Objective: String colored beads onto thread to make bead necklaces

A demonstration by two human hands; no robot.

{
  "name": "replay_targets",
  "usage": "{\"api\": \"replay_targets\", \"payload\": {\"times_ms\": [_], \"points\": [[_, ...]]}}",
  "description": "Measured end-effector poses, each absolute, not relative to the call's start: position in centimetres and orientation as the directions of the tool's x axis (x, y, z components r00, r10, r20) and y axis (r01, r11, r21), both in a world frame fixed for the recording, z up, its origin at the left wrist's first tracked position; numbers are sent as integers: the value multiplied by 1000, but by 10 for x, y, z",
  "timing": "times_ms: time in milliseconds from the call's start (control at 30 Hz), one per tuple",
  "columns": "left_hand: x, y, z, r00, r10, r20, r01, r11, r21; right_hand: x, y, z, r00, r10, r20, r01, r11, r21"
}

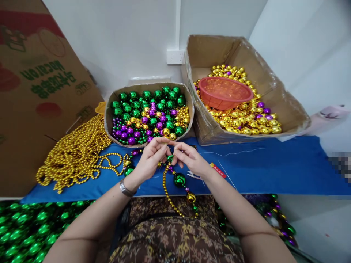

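My left hand (152, 157) and my right hand (189, 156) meet over the front of the table, fingertips pinched close together. A thin clear thread seems to run between them, though the fingers partly hide it. Just below the fingertips hangs a green bead (170, 158), part of a bead necklace (180, 179) of green, purple and gold balls. Its strand of small gold beads (165, 186) loops down over the table edge toward my lap. More thread (230, 155) trails across the cloth to the right. Scissors (193, 175) lie partly hidden beside my right wrist.
A box of mixed beads (107, 122) stands behind my hands. At the back right, a larger carton (290, 106) holds gold beads and a red basket (219, 103). Gold bead strands (79, 153) heap on the left of the blue cloth (274, 168), beside a tall carton (41, 120).
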State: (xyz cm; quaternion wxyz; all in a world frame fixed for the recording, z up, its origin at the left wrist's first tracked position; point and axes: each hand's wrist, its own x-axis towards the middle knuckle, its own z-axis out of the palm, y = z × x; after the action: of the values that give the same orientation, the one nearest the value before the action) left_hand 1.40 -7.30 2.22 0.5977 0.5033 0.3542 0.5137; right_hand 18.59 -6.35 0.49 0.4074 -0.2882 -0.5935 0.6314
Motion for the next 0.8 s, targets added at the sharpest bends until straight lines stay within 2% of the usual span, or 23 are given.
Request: {"api": "replay_targets", "payload": {"times_ms": [167, 367, 467, 533, 600, 667, 733, 800], "points": [[15, -73, 20, 171, 978, 115, -302, -59, 952, 182, -63, 2, -503, 857, 113, -208, 7, -978], [12, -75, 17, 190, 969, 159, -316, -93, 944, 180, -61, 3, -341, 927, 160, -184, 101, -978], [5, -77, 20, 243, 945, 220, -144, -189, 971, 187, -59, 9, -279, 935, 218, 41, 239, -970], [1, -77, 24, 310, 906, 289, 51, -319, 946, 194, -58, 16, -340, 898, 280, 261, 376, -889], [-2, -77, 29, 403, 833, 379, 241, -496, 834, 201, -57, 24, -462, 831, 310, 414, 511, -753], [-3, -76, 31, 490, 741, 460, 374, -655, 657, 206, -57, 30, -572, 763, 301, 472, 606, -640], [-3, -76, 29, 533, 667, 520, 458, -745, 486, 209, -55, 34, -641, 719, 269, 488, 652, -580], [-2, -76, 25, 547, 609, 575, 511, -787, 347, 211, -53, 35, -682, 694, 230, 480, 663, -575]]}}
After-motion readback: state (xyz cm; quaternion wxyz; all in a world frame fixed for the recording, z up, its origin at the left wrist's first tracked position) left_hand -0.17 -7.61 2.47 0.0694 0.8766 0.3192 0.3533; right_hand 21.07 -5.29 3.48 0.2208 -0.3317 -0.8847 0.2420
